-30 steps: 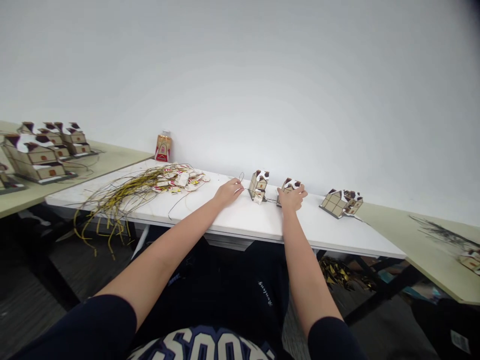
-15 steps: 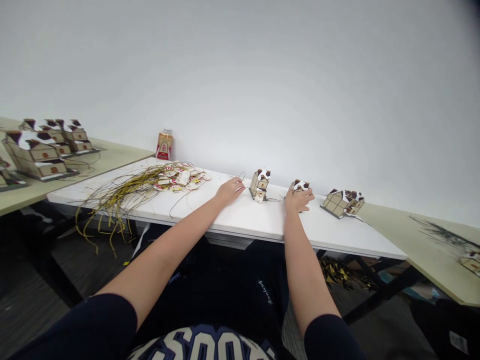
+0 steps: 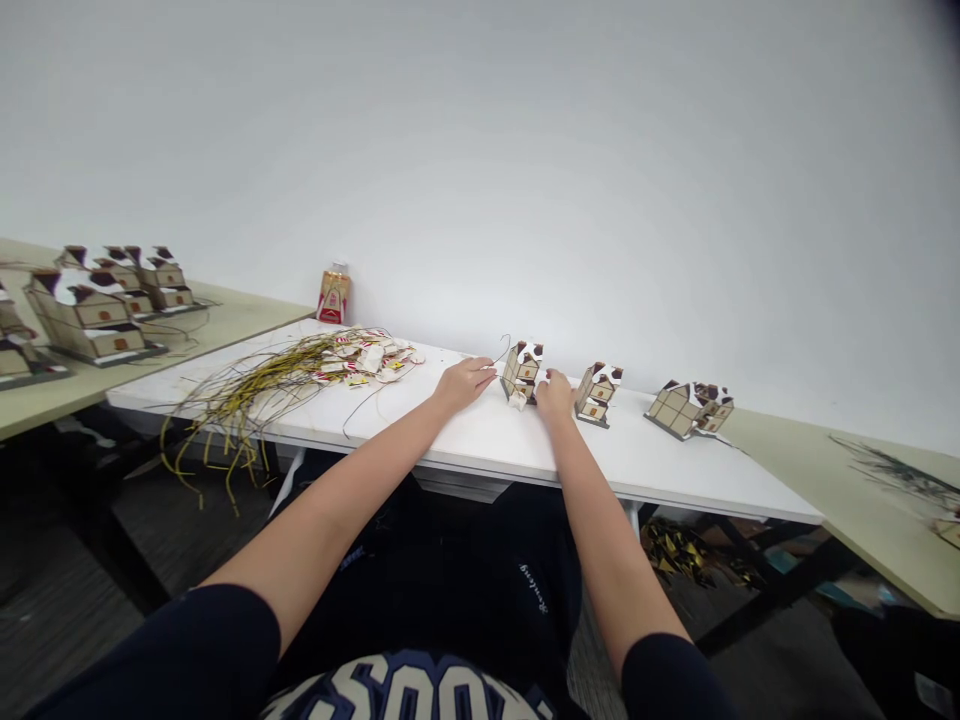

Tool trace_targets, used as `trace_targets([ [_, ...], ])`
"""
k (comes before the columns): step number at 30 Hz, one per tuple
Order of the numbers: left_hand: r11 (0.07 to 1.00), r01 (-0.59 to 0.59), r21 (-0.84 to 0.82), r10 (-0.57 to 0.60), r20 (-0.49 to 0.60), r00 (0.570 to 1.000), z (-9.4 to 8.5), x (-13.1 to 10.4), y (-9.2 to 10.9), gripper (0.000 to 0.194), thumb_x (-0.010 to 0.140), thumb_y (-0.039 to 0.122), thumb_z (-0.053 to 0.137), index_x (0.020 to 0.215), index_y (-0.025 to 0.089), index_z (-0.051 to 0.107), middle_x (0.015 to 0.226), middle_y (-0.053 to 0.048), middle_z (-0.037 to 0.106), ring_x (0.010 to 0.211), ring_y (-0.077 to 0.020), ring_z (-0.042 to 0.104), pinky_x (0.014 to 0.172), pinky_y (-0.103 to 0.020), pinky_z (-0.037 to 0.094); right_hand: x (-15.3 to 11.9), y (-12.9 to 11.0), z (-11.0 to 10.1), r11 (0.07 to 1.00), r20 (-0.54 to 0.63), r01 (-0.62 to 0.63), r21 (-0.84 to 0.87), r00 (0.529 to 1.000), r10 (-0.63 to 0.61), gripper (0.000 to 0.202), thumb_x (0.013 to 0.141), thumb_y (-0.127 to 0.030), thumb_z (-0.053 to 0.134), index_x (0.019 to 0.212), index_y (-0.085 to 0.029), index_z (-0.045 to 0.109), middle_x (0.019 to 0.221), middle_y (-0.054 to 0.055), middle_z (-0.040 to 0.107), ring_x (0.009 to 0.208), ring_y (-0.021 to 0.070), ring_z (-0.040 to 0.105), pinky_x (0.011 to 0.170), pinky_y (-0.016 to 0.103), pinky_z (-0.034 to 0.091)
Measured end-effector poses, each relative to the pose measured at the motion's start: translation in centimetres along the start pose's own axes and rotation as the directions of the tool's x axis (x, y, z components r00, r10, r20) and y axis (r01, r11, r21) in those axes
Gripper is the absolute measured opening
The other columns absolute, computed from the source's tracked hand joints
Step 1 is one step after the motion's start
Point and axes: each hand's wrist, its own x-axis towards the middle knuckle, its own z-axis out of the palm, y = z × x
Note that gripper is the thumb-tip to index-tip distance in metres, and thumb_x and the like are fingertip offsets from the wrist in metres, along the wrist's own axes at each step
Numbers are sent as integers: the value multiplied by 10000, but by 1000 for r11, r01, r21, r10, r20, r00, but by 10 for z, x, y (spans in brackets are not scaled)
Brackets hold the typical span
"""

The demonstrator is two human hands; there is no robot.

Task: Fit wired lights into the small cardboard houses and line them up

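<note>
A small model house (image 3: 523, 368) with a snowy brown roof stands on the white table in front of me, a small white piece at its foot. On its left, my left hand (image 3: 465, 384) pinches a thin dark wire (image 3: 505, 346), whose bent end rises beside the roof. My right hand (image 3: 555, 396) is at the house's right side, fingers closed; what they hold is too small to make out. Just right of that hand stands a second model house (image 3: 596, 391), not held. Further right, more model houses (image 3: 686, 408) sit close together.
A bundle of yellow and dark wires (image 3: 255, 385) with white and red pieces lies at the left, hanging over the front edge of the white table (image 3: 465, 440). Behind it stands a red and gold packet (image 3: 334, 294). Several model houses (image 3: 97, 312) occupy the left side table.
My right hand has let go of the second house and moved left to the right side of the nearer one. My left hand stays at that house's left with the wire.
</note>
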Motion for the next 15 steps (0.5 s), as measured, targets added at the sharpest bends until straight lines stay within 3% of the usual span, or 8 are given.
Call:
trace_targets([
  [3,998,-67,-6,67,-30,997,-5,1,4,275,928,348,461,953,250,717,1104,-52,695,935,-155,654,829,-302,538,0,4,9,998,77,59,38,995,-62,494,720,-109,417,1166,-175,618,1171,121,634,1098,292,540,978,509,324],
  [8,986,-164,-32,164,-8,986,-9,5,7,288,933,346,448,997,237,707,1129,-65,690,968,-159,645,872,-315,528,-1,7,8,943,108,291,161,945,-310,458,692,-73,400,1004,-241,690,1063,16,674,963,189,588,952,370,378],
  [11,969,-235,-77,236,4,972,-7,7,7,281,931,353,459,993,231,705,1124,-74,691,1002,-161,635,911,-330,515,-2,3,2,908,37,374,191,921,-387,365,729,-99,405,962,-196,669,981,38,661,827,166,575,891,329,406],
  [13,960,-266,-85,267,-2,964,-5,7,7,258,925,353,477,965,242,706,1106,-68,698,997,-159,635,902,-339,514,-3,1,-1,893,-84,417,171,909,-408,308,770,-148,428,1011,-170,620,948,54,637,742,163,546,833,332,416],
  [15,952,-296,-73,296,-6,955,-3,7,7,240,923,349,488,934,252,707,1083,-56,705,988,-154,636,880,-333,512,-5,-1,-3,877,-248,467,114,868,-430,245,817,-228,459,1021,-160,577,894,55,613,682,162,513,774,332,416],
])
